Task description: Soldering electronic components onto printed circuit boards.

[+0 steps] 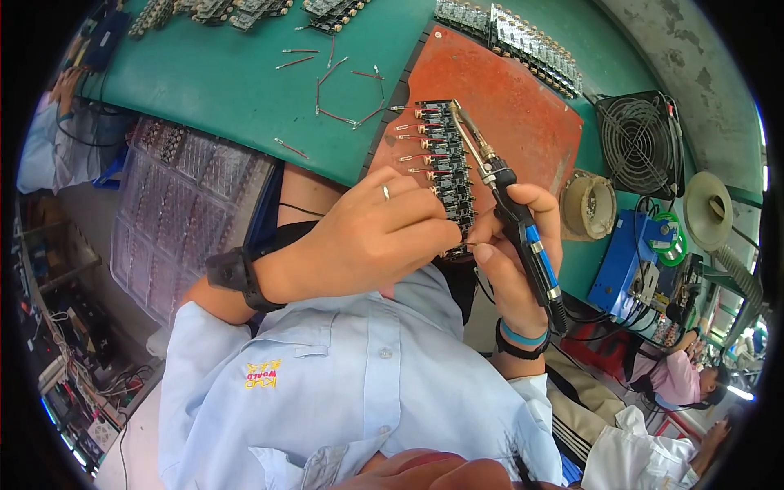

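My right hand (514,261) is wrapped round a black and blue soldering iron (535,245) with a thin metal tube along its shaft. The iron's tip points away from me and reaches the far end of a strip of small black circuit boards (445,155). Short red wires stick out from the strip's left side. My left hand (392,220), with a ring on it, is closed over the near end of the strip. Its fingertips meet the thumb and fingertip of my right hand there. Whatever is between them is mostly hidden.
Beneath the strip is a reddish-brown board (523,106) on a green table mat (237,90). Loose red wires (335,114) lie left of it. More circuit boards (531,49) stand behind. To the right are a black fan (641,143), a round holder (588,204) and a blue solder feeder (616,261).
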A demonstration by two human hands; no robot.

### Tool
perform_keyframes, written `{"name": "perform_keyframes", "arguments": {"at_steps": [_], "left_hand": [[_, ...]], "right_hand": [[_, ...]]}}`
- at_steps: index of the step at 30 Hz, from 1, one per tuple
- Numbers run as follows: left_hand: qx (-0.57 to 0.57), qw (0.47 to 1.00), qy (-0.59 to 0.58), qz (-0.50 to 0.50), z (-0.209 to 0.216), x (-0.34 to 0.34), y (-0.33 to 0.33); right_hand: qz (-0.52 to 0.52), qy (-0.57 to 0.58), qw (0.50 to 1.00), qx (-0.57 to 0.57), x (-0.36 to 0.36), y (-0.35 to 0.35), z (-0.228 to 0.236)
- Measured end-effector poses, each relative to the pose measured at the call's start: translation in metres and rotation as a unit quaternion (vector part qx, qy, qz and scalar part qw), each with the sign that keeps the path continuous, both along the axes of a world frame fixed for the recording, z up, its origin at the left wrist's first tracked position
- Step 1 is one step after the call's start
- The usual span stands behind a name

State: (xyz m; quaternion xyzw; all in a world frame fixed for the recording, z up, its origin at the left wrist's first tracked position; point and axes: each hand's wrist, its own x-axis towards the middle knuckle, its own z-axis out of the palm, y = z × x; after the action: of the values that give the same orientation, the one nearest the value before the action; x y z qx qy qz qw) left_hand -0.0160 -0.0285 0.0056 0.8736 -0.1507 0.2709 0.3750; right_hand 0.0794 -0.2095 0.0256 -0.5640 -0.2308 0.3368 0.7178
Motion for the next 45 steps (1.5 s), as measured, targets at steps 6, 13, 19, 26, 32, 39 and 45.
{"name": "perform_keyframes", "arguments": {"at_steps": [6,13,19,26,32,39,45], "left_hand": [[-0.141,0.98,0.136,-0.047,0.007,-0.008,0.002],[-0.436,0.831,0.342,-0.048,0.016,-0.013,0.006],[-0.345,0.875,0.339,-0.035,0.017,-0.013,0.002],[-0.257,0.939,0.226,0.021,0.001,-0.01,-0.012],[-0.072,0.996,0.015,0.057,-0.006,-0.007,-0.014],[-0.054,0.996,0.015,0.067,-0.01,-0.007,-0.009],[0.018,0.991,0.025,0.131,-0.009,0.003,0.008]], "right_hand": [[-0.034,-0.043,0.998,-0.025,0.002,-0.005,-0.005],[-0.122,-0.161,0.977,-0.071,-0.006,-0.003,0.0],[-0.052,-0.166,0.984,-0.048,-0.011,0.005,-0.009],[-0.054,-0.192,0.979,-0.048,-0.01,0.001,-0.017],[-0.06,-0.205,0.976,-0.045,-0.008,0.0,-0.018],[-0.116,-0.205,0.971,-0.051,-0.001,-0.009,-0.02],[-0.223,-0.196,0.952,-0.068,0.002,-0.03,-0.014]]}}
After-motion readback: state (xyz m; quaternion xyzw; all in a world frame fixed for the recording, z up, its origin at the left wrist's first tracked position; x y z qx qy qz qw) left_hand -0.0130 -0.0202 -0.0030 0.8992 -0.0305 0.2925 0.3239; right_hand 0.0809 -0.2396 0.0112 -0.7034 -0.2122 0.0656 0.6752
